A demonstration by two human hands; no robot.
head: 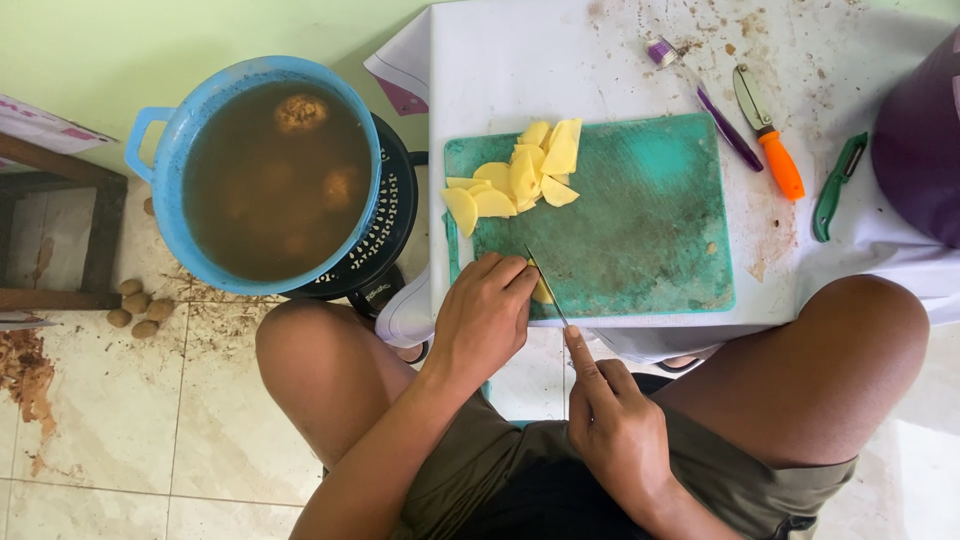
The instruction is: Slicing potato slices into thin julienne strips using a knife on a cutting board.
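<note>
Slicing: left hand [483,315] fingers clamped on potato piece [542,292], right hand [615,425] fingers closed around knife [547,286]

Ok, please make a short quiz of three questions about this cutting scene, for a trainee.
1. True or false: the slices lie at the board's far left corner.
2. Which hand holds the knife? A) left hand B) right hand
3. What stands left of the board, full of brown water?

Key:
1. True.
2. B; the left hand steadies the potato piece at the near edge.
3. The blue tub, with potatoes soaking in it.
</note>
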